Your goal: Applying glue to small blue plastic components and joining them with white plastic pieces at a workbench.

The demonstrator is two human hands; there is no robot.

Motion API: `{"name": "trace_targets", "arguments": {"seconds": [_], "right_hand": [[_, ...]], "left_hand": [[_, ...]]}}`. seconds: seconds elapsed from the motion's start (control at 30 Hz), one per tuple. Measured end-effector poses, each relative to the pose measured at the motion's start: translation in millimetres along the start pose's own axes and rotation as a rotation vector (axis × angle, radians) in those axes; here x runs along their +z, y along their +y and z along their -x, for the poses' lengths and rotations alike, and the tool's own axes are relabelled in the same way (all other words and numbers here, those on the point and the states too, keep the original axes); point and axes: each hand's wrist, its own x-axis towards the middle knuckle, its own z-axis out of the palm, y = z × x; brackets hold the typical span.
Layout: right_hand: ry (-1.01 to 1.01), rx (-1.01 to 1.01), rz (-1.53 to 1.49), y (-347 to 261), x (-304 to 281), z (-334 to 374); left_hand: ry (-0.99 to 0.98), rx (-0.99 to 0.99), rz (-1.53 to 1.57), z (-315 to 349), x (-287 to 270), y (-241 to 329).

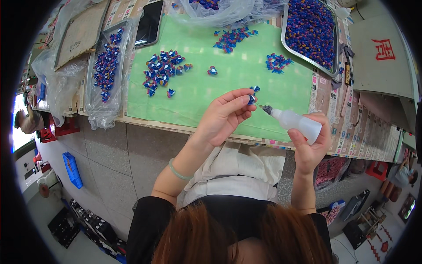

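My left hand [224, 115] is raised over the near part of the green sheet [171, 112], thumb and fingers pinching a small blue and white plastic piece [251, 100]. To its right, my right hand [313, 143] is wrapped round a translucent white squeeze bottle [298, 124], tilted sideways. The bottle's dark nozzle [266, 109] has a thin tip that points at the pinched piece, very close to it; whether they touch I cannot tell. Another blue piece [255, 89] shows just beyond my fingertips. Farther left lies a pile of blue, white and reddish assembled pieces [162, 68], with a single one [212, 70] apart from it.
Loose small blue and red parts [233, 39] lie at the back, with a smaller heap [277, 63] to the right. A metal tray [283, 37] of parts stands back right. At left are a plastic-lined tray [91, 83] and a phone [149, 24]. A plastic bag [228, 15] lies behind.
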Motion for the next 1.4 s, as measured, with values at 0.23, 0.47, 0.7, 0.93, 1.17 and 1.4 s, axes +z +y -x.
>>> {"name": "trace_targets", "arguments": {"seconds": [0.23, 0.47, 0.7, 0.93, 1.17, 1.4], "right_hand": [[0.033, 0.046, -0.043, 0, 0, -1], [0.105, 0.096, -0.252, 5, -10, -3], [0.146, 0.15, -0.468, 19, -17, -1], [0.436, 0.151, -0.073, 78, -65, -21], [0.701, -0.097, 0.428, 115, -85, -22], [-0.003, -0.15, 0.438, 70, 4, -59]], "left_hand": [[-0.001, -0.008, -0.001, -1, -1, -1], [0.001, -0.019, -0.005, -2, -1, -2], [-0.008, -0.016, -0.016, -1, 1, 0], [0.069, 0.061, -0.021, -4, -20, 9], [0.085, 0.1, -0.022, -7, -24, 13], [0.092, 0.056, -0.023, -6, -21, 8]]}}
